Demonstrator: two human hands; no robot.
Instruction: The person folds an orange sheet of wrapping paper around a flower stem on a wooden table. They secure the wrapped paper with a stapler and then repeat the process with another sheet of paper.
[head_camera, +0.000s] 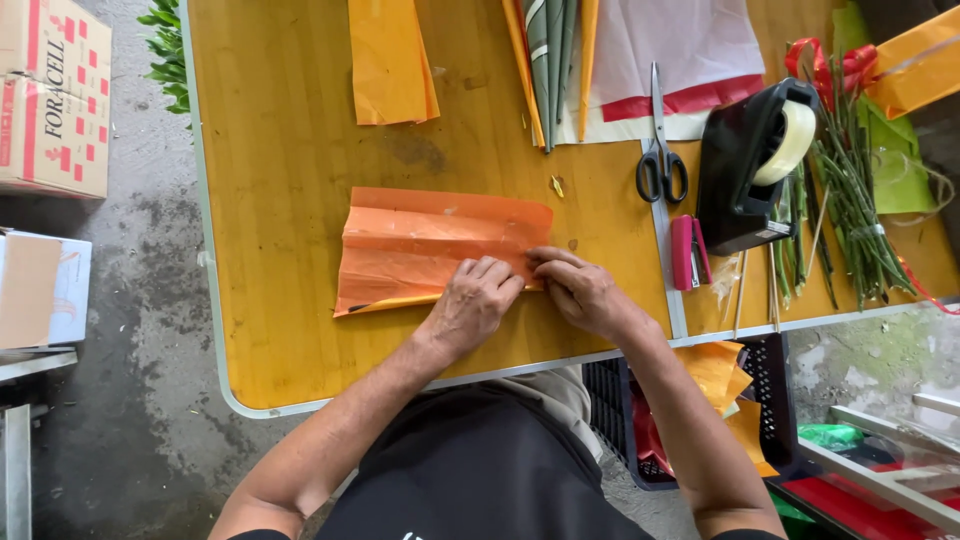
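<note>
At the far left, cardboard boxes are sitting on the grey floor beside a wooden table with a pale metal rim, and a bit of green foliage is showing past its upper corner. Near the middle of the table an orange paper sheet is lying creased into lengthwise folds, its right end gathered under the person's fingers. The left hand is pressing down on the sheet's lower right part, fingers curled and fingertips bearing on the folds, while the right hand is meeting it just beside — its fingers are bent and seem to be pinching the paper's edge, though the grip itself is partly hidden. Above the sheet, another orange paper is lying flat toward the table's far edge, and to its right rolled wrappers and a white sheet with a red band are resting together. Further right, black-handled scissors are lying with their blades pointing away from the person, a small red stapler is sitting below them, and a black tape dispenser is standing next to both. At the right end, green stems are lying bundled — near a red ribbon.
</note>
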